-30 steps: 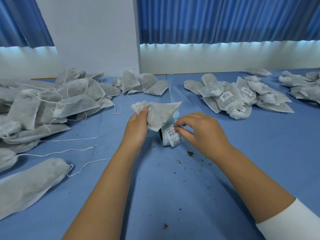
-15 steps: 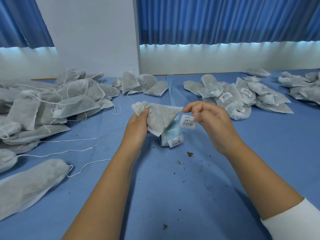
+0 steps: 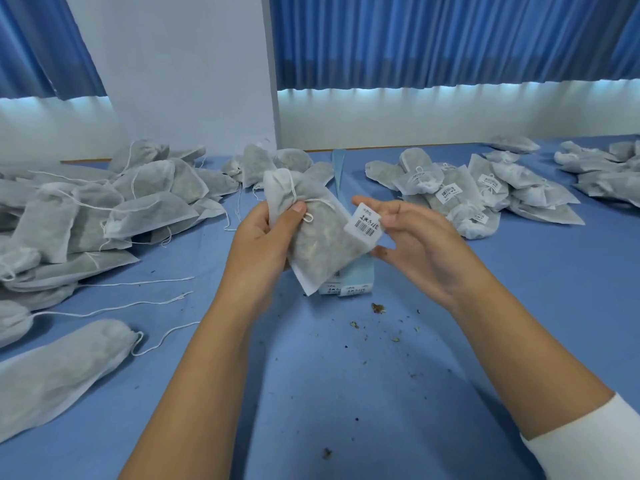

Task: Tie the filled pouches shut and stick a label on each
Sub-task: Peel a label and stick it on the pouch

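Observation:
My left hand [image 3: 266, 237] grips a tied, filled grey-white pouch [image 3: 318, 237] near its knotted neck and holds it upright above the table. My right hand [image 3: 412, 237] holds a white barcode label [image 3: 364, 224] at its fingertips, right against the pouch's upper right side. Below the pouch a pale blue label strip [image 3: 356, 278] lies on the blue table [image 3: 346, 393], with printed labels at its near end.
Unlabelled pouches with loose strings are heaped at the left [image 3: 86, 216] and far middle [image 3: 270, 164]. Labelled pouches lie in a pile at the right [image 3: 478, 195]; more pouches sit far right [image 3: 602, 168]. Herb crumbs [image 3: 377, 308] dot the cloth near me.
My right hand peeled a label off the strip and carried it up to the pouch. My left hand turned the pouch from lying sideways to upright.

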Tool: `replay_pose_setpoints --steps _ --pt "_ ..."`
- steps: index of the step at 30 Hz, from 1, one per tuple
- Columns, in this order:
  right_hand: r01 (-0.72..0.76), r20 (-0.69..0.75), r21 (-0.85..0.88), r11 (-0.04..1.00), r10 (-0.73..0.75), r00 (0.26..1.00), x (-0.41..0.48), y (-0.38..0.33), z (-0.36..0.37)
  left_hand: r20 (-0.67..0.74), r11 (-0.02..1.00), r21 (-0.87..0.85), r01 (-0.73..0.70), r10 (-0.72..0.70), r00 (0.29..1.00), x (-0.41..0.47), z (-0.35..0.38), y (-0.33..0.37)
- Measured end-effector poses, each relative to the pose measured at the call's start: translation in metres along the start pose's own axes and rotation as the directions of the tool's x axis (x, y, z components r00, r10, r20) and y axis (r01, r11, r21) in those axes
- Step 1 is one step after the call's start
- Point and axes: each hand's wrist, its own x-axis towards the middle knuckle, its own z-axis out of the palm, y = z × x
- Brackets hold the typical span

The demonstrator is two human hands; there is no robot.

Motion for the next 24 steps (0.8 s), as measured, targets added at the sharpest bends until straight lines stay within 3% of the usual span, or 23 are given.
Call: replay_pose_setpoints --steps 5,9,11,17,20,24 --pt "-0.173 0.163 0.083 0.981 0.157 0.974 -0.004 0.002 0.005 -0.098 0.998 -0.027 0.049 -0.051 0.994 -0.002 0.002 0.004" --pt "-0.201 0.135 0.194 0.96 0.177 0.975 -0.003 0.006 0.011 -0.285 0.991 0.056 0.118 -0.098 0.954 -0.004 0.007 0.0" --pt "-0.204 0.135 0.247 0.947 0.175 0.975 -0.001 0.008 0.014 -0.311 0.992 0.074 0.098 -0.07 0.948 -0.008 0.01 -0.001" --pt "-0.252 0.156 0.362 0.898 0.209 0.965 -0.001 0.008 0.014 -0.172 0.992 -0.044 0.122 -0.128 0.977 -0.016 0.018 0.001" --pt "-0.205 0.024 0.238 0.949 0.206 0.978 -0.001 0.001 0.01 -0.192 0.991 0.027 0.13 -0.123 0.974 -0.014 0.013 0.002" --pt "-0.137 -0.103 0.104 0.985 0.148 0.984 -0.001 -0.008 0.002 -0.044 0.978 0.131 0.162 -0.158 0.987 -0.012 0.004 0.004"
